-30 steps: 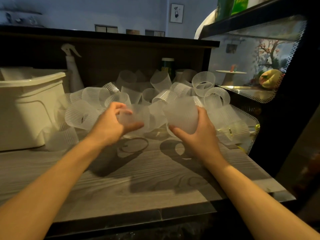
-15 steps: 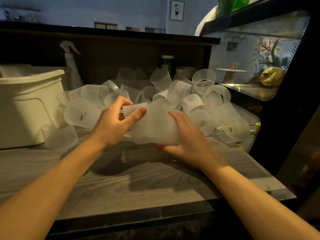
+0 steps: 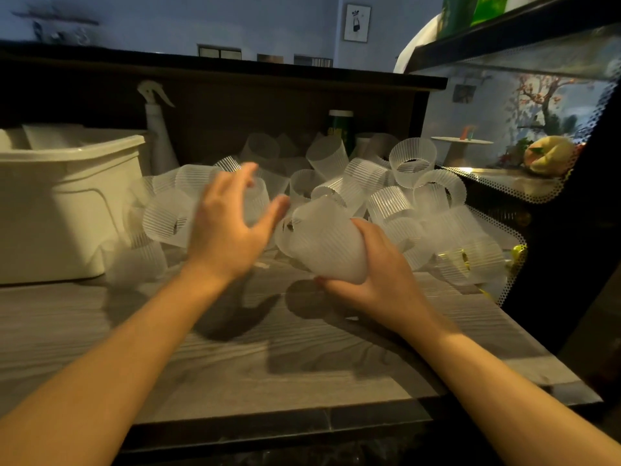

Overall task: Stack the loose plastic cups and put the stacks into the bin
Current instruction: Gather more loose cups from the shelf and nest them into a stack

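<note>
A heap of loose ribbed clear plastic cups lies across the back of the wooden counter. My right hand grips a short stack of nested cups from below, tilted with its mouth toward the left. My left hand hovers open just left of the stack, fingers spread, in front of a loose cup, touching nothing I can make out. The cream plastic bin stands at the far left of the counter.
A white spray bottle stands behind the bin against the dark back panel. A green can sits behind the heap. A glass display case with a dotted edge borders the counter on the right.
My left hand has let go of the cup it was pushing into the stack and has lifted away, open. My right hand keeps the stack, now slightly lower and to the right.
</note>
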Tool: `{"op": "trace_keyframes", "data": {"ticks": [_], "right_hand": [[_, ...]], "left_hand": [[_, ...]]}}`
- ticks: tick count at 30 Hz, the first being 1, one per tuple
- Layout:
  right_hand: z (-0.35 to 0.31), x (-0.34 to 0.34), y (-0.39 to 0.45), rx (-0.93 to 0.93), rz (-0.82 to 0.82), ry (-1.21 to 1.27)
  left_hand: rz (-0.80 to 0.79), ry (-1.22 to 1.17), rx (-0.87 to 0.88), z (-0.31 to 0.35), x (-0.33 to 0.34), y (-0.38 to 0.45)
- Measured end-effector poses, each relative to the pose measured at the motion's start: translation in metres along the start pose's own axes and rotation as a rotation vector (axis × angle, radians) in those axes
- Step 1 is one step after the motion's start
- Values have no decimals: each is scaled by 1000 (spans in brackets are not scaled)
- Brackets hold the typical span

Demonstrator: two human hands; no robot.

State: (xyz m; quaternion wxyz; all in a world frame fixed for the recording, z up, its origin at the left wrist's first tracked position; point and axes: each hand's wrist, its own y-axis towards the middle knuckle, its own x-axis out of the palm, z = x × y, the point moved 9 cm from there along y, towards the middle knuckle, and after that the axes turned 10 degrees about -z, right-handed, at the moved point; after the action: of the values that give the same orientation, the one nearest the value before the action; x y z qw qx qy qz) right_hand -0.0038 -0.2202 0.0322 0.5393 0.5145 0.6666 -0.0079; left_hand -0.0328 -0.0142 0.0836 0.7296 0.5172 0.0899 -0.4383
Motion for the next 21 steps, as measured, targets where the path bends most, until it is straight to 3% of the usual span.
{"op": "trace_keyframes", "data": {"ticks": [2, 3, 6, 9, 13, 16, 19, 21], "right_hand": [[3, -1, -1, 21, 9, 5], [3, -1, -1, 24, 10, 1], [-1, 4, 0, 12, -21, -16], [-5, 9, 0, -5, -52, -46], [-2, 9, 0, 2, -49, -41], [-3, 8, -1, 3, -52, -45], [-5, 9, 0, -8, -56, -61], [-5, 10, 0, -14, -58, -66]], "left_hand": [[234, 196, -114, -23, -43, 0], [261, 263, -196, -37, -55, -1], [61, 358, -477, -88, -57, 0], [-116, 410, -579, -112, -43, -4], [-124, 439, -549, -107, -43, -3], [31, 372, -485, -92, -60, -1], [213, 135, -290, -70, -74, 2], [191, -98, -150, -53, -65, 2]]}}
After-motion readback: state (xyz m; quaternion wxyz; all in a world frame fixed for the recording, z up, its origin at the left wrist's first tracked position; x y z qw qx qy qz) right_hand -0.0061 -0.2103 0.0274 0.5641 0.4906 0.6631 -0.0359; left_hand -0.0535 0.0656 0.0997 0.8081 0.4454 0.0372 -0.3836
